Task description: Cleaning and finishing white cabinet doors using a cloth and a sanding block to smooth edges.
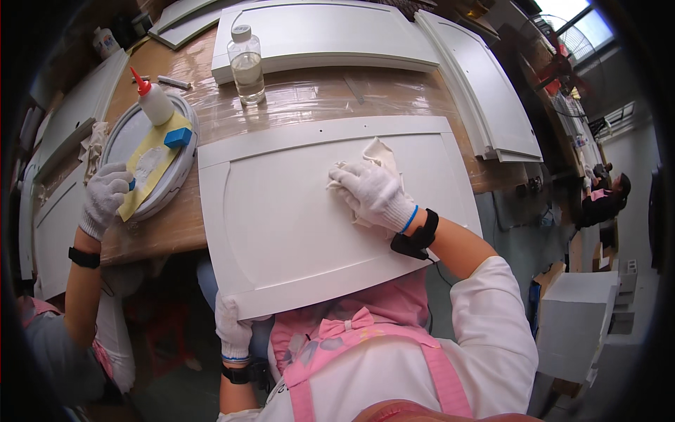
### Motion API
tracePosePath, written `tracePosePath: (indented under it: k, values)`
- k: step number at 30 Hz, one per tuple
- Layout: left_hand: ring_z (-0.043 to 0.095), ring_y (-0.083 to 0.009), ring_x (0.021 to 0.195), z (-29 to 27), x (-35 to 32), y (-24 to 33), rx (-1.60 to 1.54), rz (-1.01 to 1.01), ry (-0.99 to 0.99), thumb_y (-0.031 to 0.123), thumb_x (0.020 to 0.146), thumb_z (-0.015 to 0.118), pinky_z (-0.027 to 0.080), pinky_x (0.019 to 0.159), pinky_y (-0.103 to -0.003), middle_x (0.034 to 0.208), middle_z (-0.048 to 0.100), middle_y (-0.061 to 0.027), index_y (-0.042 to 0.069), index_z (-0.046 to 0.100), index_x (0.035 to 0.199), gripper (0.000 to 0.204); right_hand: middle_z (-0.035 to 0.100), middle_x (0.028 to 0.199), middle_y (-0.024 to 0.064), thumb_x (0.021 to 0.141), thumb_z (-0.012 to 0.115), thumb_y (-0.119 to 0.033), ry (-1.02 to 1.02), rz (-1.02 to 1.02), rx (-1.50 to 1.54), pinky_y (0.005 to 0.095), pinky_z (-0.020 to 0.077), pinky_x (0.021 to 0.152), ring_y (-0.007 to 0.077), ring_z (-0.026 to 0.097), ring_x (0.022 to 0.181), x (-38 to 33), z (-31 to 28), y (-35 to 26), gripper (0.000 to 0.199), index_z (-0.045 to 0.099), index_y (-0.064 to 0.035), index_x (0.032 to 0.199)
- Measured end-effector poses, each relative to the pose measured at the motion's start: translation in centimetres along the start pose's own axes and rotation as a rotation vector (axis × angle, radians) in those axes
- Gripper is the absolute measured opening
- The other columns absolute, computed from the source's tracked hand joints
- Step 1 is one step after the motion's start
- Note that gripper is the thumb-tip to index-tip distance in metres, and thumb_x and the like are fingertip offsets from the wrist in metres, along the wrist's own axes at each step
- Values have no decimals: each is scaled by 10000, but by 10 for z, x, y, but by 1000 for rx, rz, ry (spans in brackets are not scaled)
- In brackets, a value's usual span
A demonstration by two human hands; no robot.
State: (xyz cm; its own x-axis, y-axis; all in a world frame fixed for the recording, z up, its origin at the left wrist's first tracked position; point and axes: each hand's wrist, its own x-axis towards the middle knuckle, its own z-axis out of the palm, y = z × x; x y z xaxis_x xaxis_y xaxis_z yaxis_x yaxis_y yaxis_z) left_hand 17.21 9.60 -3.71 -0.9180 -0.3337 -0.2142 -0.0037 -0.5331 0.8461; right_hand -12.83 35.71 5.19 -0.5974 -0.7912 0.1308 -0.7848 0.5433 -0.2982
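Note:
A white cabinet door panel [309, 246] with a raised frame border lies partly on the table, its near edge tilted out over my lap. My right hand [373, 190], in a white knit glove, presses a cream cloth [382, 151] onto the panel's recessed face, fingers bent over the bunched fabric. At the panel's near left corner, my gloved left hand [230, 329] grips the edge; some of its fingers are hidden under the panel.
A co-worker's gloved hand [107, 197] holds something small and blue by a round lid [186, 158] bearing yellow sandpaper [151, 158], a blue block [178, 137] and a red-tipped bottle [155, 105]. A clear bottle [247, 67] stands behind my panel. More white panels [323, 32] are stacked behind.

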Motion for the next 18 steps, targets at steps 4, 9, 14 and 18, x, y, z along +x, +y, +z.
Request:
tracePosePath:
  k: [4, 9, 14, 18]
  values:
    - [641, -247, 1073, 6, -1, 1, -7, -49, 29, 410, 1002, 515, 581, 827, -329, 1234, 581, -147, 7, 401, 1390, 571, 643, 1096, 182, 892, 643, -167, 502, 458, 96, 406, 508, 896, 332, 622, 1053, 39, -39, 88, 243, 642, -43, 1101]
    - [648, -225, 1019, -3, 3, -10, 120, 28, 92, 426, 1012, 489, 570, 783, -296, 1209, 584, -138, -8, 405, 1383, 577, 610, 1027, 160, 872, 638, -215, 153, 511, -274, 435, 503, 875, 355, 612, 1007, 77, -4, 94, 171, 656, -81, 979]
    - [618, -192, 1040, -3, -2, -4, 261, 24, 78, 456, 1029, 435, 533, 811, -291, 1210, 588, -140, -34, 432, 1367, 595, 618, 1054, 171, 880, 629, -194, 63, 526, -234, 447, 502, 875, 359, 610, 1016, 75, -29, 126, 161, 663, -67, 974]
    - [617, -210, 1043, -7, 1, -8, 458, 116, 94, 463, 1036, 410, 523, 847, -322, 1212, 589, -147, -48, 433, 1367, 609, 629, 1036, 167, 897, 632, -222, 88, 488, -285, 438, 494, 891, 365, 604, 1025, 73, -19, 121, 184, 668, -55, 965]
